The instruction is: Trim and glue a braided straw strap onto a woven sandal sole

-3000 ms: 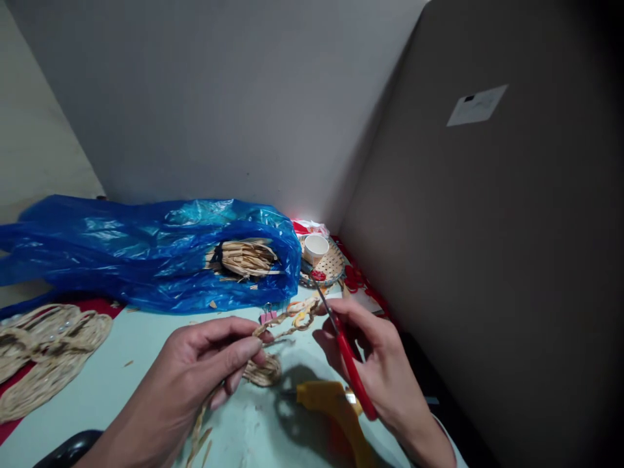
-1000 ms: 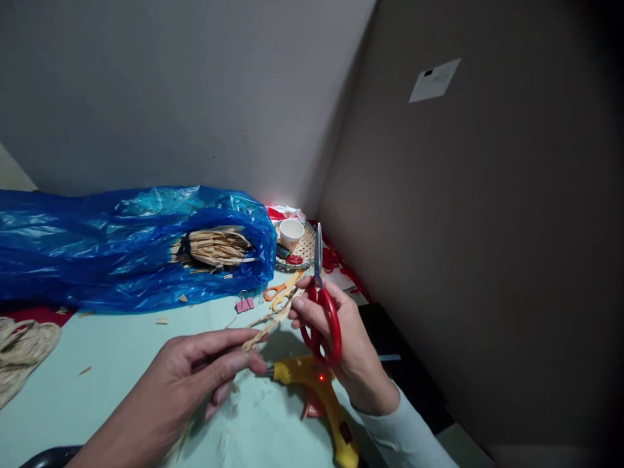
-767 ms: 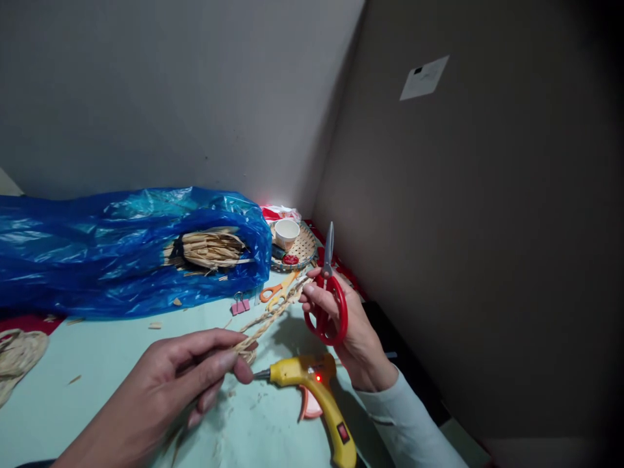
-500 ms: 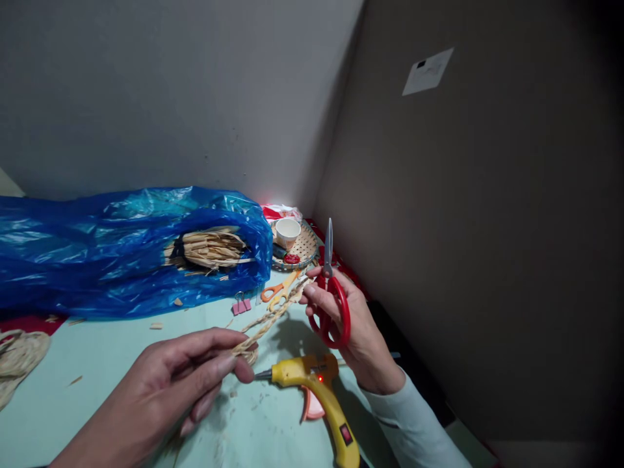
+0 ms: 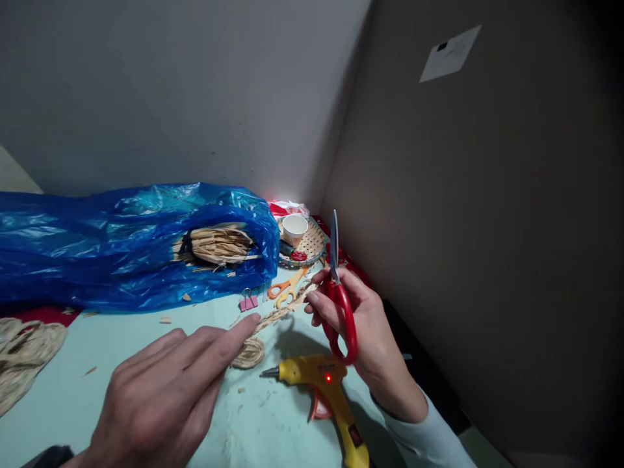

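Note:
A pale braided straw cord (image 5: 281, 312) stretches between my two hands. My left hand (image 5: 168, 383) is closed on its near end, back of the hand turned up and index finger lying along the braid. Just past those fingers shows a small flat coil (image 5: 249, 353) of the same cord. The thumb and fingertips of my right hand (image 5: 368, 328) pinch the far end of the braid. Red-handled scissors (image 5: 345, 325) hang in that same hand, their closed blades pointing up. Below the braid lies a yellow hot glue gun (image 5: 312, 372) with its red light lit.
A blue plastic bag (image 5: 97, 253) with a straw bundle (image 5: 221, 246) lies at the back left. Behind the braid are a pink binder clip (image 5: 248, 302), orange-yellow scissors (image 5: 287, 289) and a woven tray (image 5: 314, 244) bearing a white cup (image 5: 295, 227). Coiled straw cord (image 5: 34, 354) sits far left.
My left hand has rolled over, so its back faces up and the index finger extends along the braid. The coil shows more fully. The view has shifted slightly left.

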Available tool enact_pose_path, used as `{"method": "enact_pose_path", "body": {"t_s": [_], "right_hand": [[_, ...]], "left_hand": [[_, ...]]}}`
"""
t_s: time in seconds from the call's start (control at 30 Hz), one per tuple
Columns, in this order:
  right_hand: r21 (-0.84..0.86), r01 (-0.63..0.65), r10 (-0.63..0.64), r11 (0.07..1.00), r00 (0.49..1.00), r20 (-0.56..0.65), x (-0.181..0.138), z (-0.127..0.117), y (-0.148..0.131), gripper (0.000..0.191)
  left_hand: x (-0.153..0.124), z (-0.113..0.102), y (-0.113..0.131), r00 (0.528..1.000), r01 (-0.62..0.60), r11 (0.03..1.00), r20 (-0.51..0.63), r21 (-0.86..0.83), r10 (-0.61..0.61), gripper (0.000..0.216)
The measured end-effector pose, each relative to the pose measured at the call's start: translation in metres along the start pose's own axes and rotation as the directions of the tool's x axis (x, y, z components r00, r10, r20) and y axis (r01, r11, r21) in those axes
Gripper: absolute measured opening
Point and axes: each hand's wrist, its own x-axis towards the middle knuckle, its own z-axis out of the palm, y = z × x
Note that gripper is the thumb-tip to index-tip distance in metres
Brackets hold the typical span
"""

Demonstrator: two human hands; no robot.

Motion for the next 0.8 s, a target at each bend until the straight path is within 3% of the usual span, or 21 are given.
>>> {"method": "enact_pose_path", "body": {"t_s": [0.1, 0.2, 0.3, 0.37, 0.4, 0.47, 0.57, 0.67, 0.8], "right_hand": [[-0.009, 0.025, -0.025, 1.000, 1.000, -0.004, -0.001, 0.002, 0.001, 0.037], [-0.015, 0.037, -0.037, 0.999, 0.999, -0.001, -0.002, 0.003, 0.000, 0.034], [-0.024, 0.049, -0.049, 0.998, 0.999, 0.021, -0.003, 0.003, -0.001, 0.030], [-0.045, 0.054, -0.052, 0.998, 0.998, 0.036, -0.003, 0.002, -0.001, 0.027], [-0.062, 0.056, -0.054, 0.997, 0.998, 0.040, -0.003, 0.001, 0.000, 0.027], [-0.116, 0.089, -0.084, 0.989, 0.995, 0.046, -0.002, 0.000, 0.003, 0.027], [-0.272, 0.206, -0.186, 0.940, 0.978, 0.096, -0.002, -0.003, 0.007, 0.024], [-0.472, 0.346, -0.296, 0.811, 0.938, 0.179, -0.007, -0.002, 0.007, 0.021], [-0.633, 0.546, -0.421, 0.549, 0.835, 0.354, -0.018, 0.006, 0.003, 0.031]], "left_hand": [[-0.003, -0.002, 0.002, 0.996, -0.093, 0.989, 0.014, 0.115, 0.092, 0.043], [0.001, -0.002, 0.003, 0.996, -0.078, 0.992, -0.030, 0.095, 0.081, 0.038], [0.008, -0.004, 0.003, 0.999, 0.046, 0.999, -0.027, -0.022, -0.046, 0.025], [0.013, -0.007, 0.002, 0.972, 0.227, 0.966, 0.086, -0.121, -0.218, 0.022], [0.016, -0.009, 0.002, 0.933, 0.342, 0.921, 0.178, -0.184, -0.311, 0.028], [0.023, -0.013, 0.002, 0.802, 0.573, 0.759, 0.398, -0.309, -0.444, 0.040], [0.032, -0.018, 0.006, 0.615, 0.787, 0.451, 0.599, -0.421, -0.513, 0.049], [0.037, -0.020, 0.014, 0.529, 0.834, 0.228, 0.612, -0.502, -0.589, 0.052], [0.036, -0.019, 0.019, 0.484, 0.809, 0.072, 0.593, -0.583, -0.644, 0.046]]}}
